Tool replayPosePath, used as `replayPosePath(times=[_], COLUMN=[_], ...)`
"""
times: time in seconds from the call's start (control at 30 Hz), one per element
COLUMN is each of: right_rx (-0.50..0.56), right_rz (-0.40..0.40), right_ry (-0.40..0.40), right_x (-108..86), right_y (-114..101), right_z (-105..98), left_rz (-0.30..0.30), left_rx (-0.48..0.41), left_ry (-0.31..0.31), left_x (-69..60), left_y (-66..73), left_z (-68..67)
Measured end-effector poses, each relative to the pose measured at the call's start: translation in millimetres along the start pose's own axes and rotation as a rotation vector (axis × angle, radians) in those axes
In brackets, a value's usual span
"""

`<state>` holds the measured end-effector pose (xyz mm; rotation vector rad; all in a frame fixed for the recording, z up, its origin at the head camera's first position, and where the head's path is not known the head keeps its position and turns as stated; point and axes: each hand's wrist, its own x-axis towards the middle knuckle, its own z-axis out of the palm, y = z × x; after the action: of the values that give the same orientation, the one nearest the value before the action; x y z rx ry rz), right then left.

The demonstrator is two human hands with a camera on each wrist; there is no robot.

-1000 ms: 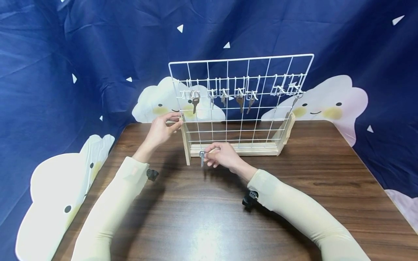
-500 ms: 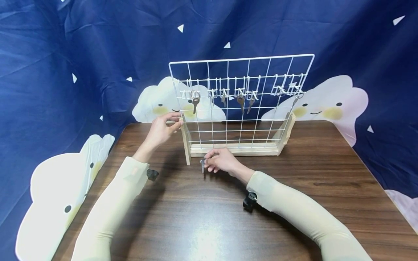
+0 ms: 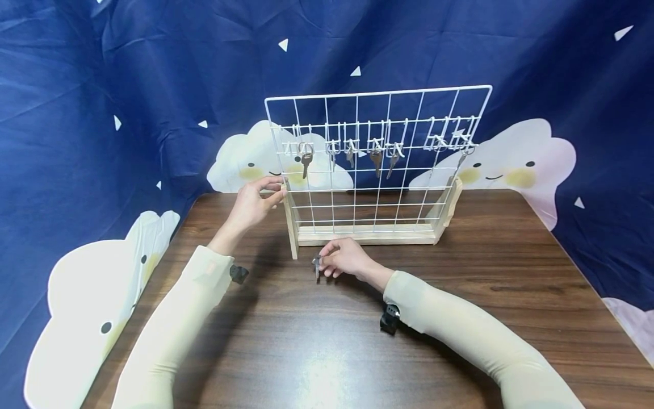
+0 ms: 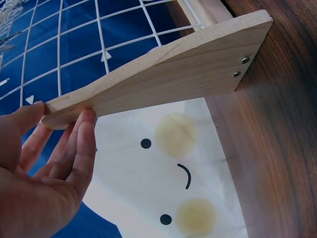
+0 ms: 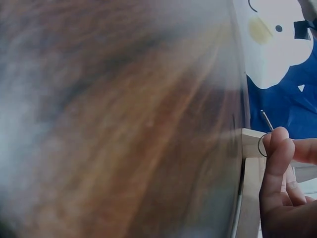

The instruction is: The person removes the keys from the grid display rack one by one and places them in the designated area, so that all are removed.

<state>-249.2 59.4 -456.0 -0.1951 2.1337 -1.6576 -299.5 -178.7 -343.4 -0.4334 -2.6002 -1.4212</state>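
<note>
My right hand [image 3: 347, 258] pinches a silver key [image 3: 317, 270] on its ring between thumb and fingertips, low in front of the rack. In the right wrist view the key [image 5: 267, 120] sticks out past the fingertips, with its ring [image 5: 260, 148] beside them. My left hand [image 3: 255, 199] holds the top of the left wooden upright [image 3: 291, 221] of a white wire grid rack [image 3: 378, 93]. From the left wrist, the thumb lies on one side of that upright [image 4: 163, 74] and fingers on the other. Several keys, among them a brown one [image 3: 376, 159], hang from hooks on the grid.
The rack's wooden base [image 3: 398, 236] stands on a brown wooden table [image 3: 460, 352]. Behind it hangs a blue cloth [image 3: 179, 68] with clouds and triangles. The right wooden upright [image 3: 449, 204] leans at the far side.
My right hand has moved down and toward me with the key, away from the rack's base. The left hand stays on the upright, and the rack has not visibly moved.
</note>
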Motion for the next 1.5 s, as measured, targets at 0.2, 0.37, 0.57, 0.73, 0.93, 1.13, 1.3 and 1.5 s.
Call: replayPosePath(times=[0.2,0.37,0.57,0.73,0.93,1.13,1.3,1.5], right_rx=[-0.025,-0.045,-0.065,-0.077,-0.073,-0.081,-0.075,-0.089], right_rz=[0.015,0.015,0.025,0.038,0.053,0.054,0.051,0.05], right_ry=[-0.008,-0.004,0.0,0.0,-0.003,-0.004,-0.012,-0.024], right_x=[-1.9,-2.2,-1.3,-0.4,-1.1,-1.1,-1.6,-2.1], right_y=[3.3,5.3,6.9,8.2,7.7,9.4,9.7,9.8], right_z=[0.4,0.8,1.3,0.0,0.2,0.5,0.0,-0.5], left_rz=[-0.004,-0.003,0.005,0.002,0.005,-0.001,-0.001,0.003], left_rx=[-0.013,-0.007,0.002,-0.008,-0.007,-0.001,0.001,-0.002], left_ry=[0.001,0.002,0.003,0.0,-0.001,-0.007,-0.004,0.001], left_x=[-0.6,-1.0,-0.4,0.2,-0.1,-0.8,-0.7,-0.4], left_y=[1.2,1.7,1.3,1.4,0.8,0.7,0.7,0.6], left_z=[-0.1,0.1,0.1,-0.2,-0.3,-0.1,0.0,0.2])
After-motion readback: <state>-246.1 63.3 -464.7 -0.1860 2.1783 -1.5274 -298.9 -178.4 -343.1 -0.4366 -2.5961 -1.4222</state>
